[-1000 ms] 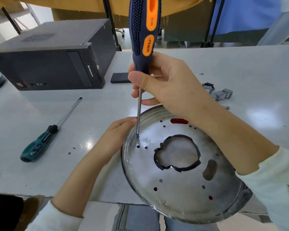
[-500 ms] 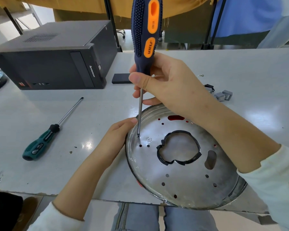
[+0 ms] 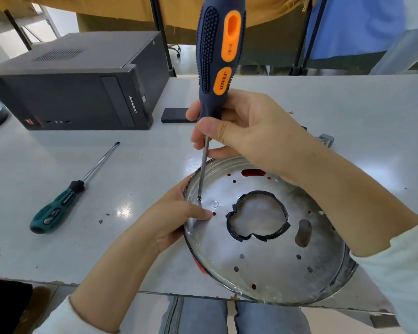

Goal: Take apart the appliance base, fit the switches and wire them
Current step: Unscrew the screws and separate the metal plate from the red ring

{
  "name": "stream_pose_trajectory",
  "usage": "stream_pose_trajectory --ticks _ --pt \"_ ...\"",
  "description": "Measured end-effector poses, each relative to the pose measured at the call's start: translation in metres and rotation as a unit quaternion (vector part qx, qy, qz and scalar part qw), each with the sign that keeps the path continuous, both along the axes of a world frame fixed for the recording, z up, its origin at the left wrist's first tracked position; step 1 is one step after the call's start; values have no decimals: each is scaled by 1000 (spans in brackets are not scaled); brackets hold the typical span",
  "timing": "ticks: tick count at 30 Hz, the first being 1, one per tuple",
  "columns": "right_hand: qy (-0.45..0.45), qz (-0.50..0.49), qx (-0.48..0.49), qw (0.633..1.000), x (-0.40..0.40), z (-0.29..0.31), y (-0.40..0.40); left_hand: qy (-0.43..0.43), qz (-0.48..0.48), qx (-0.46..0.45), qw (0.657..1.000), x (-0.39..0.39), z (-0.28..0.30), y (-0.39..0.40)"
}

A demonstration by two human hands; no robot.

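Note:
A round metal appliance base [image 3: 263, 261] with several holes and a tape-edged centre opening hangs over the table's front edge. My left hand [image 3: 174, 220] grips its left rim, thumb lying on the plate. My right hand [image 3: 246, 131] holds a blue and orange screwdriver [image 3: 217, 56] upright at the bottom of its handle. The shaft's tip sits on a screw [image 3: 198, 199] near the left rim, just above my left thumb. Red plastic shows through some holes and under the lower left rim.
A green-handled screwdriver [image 3: 58, 208] lies on the grey table [image 3: 130, 169] to the left. A black computer case [image 3: 77, 92] lies at the back left, with a small black block [image 3: 176, 115] beside it. Small grey parts [image 3: 326, 139] sit behind my right wrist.
The base has tilted and shifted slightly toward me. My left thumb has slid onto the plate's face. The screwdriver stays on the same screw.

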State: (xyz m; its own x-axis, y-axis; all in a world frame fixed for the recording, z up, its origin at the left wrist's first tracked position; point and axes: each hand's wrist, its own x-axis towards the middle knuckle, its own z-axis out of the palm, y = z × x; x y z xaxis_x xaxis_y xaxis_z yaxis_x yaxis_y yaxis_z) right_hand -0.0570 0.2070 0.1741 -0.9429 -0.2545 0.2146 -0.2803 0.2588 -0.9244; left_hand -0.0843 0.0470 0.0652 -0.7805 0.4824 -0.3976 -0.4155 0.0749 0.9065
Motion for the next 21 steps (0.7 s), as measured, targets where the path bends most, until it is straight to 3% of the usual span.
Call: stream_pose_trajectory --ticks 13,21 --pt "61 -103 -27 992 0 -7 -17 -31 16 9 999 3 2 2" --pt "8 34 -84 996 2 -2 -1 -25 7 9 1000 2 3 2"
